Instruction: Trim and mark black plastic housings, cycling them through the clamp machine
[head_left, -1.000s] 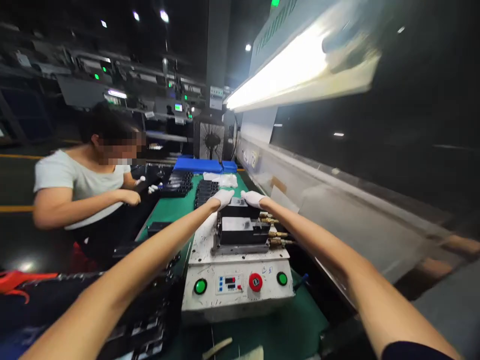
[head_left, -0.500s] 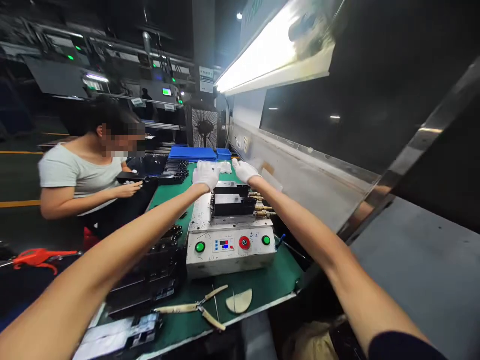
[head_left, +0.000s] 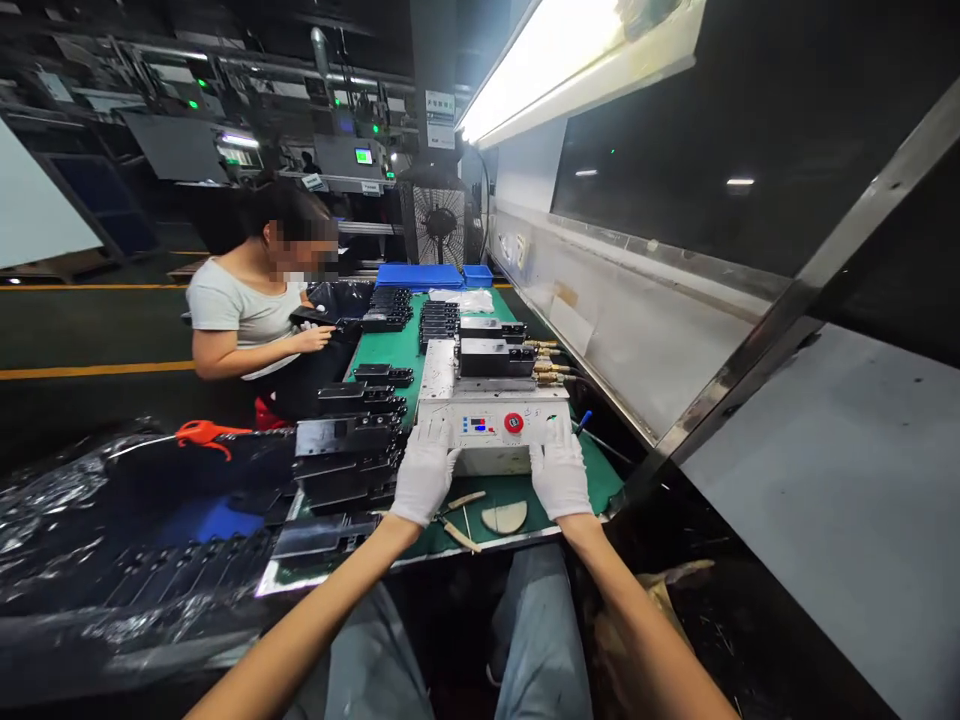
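Note:
A white control box (head_left: 491,461) with a fixture on top stands on the green bench mat. On its front panel, my gloved left hand (head_left: 426,470) lies over the left green button, fingers stretched out. Over the right green button rests my gloved right hand (head_left: 559,470), also with fingers extended; a bit of green shows there. Neither hand holds anything. Between them are a small display (head_left: 478,425) and a red stop button (head_left: 514,424). Two black metal housings (head_left: 493,358) sit in the fixture, with brass fittings (head_left: 551,366) at their right.
Nippers (head_left: 461,540) and a pale half-round piece (head_left: 504,517) lie before the box. Rows of black housings (head_left: 352,450) line the left side. A co-worker (head_left: 244,315) sits at left holding a black part. A lamp (head_left: 555,60) hangs above; a red air gun (head_left: 202,434) lies left.
Both hands have come back toward me from behind the fixture's housings to the front panel, over the green buttons. The view has shifted, showing more of the bench's left side.

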